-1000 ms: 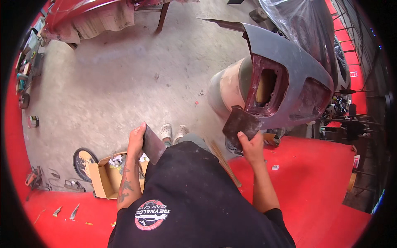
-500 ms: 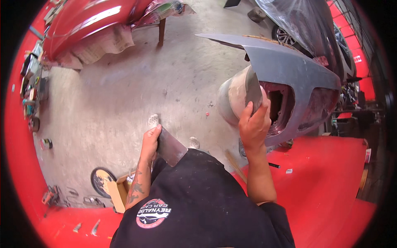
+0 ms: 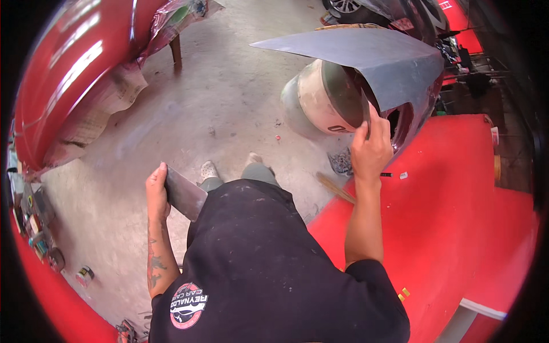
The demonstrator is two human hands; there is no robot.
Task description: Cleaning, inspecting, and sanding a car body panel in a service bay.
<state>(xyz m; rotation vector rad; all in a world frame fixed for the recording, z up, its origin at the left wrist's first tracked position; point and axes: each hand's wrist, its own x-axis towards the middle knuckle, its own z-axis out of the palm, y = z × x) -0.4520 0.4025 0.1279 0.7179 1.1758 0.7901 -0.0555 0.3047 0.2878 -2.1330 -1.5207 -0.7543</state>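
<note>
My left hand (image 3: pixel 156 191) grips a flat, dark rectangular filler spreader (image 3: pixel 186 195), held out beside my black shirt. In my right hand (image 3: pixel 372 150) is a second thin, dark spreader (image 3: pixel 366 107), seen nearly edge-on. It is close to the curved edge of a grey car body panel (image 3: pixel 372 54); whether it touches the panel, I cannot tell. The panel rests over a large pale drum (image 3: pixel 314 103) that lies tilted with its dark mouth toward the panel. Any filler on either spreader is too small to make out.
At the far left, a glossy red car panel (image 3: pixel 63 63) hangs with masking paper (image 3: pixel 106 111) along its edge. A wooden stick (image 3: pixel 336 188) lies by the red floor area (image 3: pixel 423 200) on the right. Tins and tools (image 3: pixel 43 228) line the left side.
My view has swung right and my body has shifted. The right-hand spreader has turned edge-on beside the panel. My left hand still holds its spreader, now farther left.
</note>
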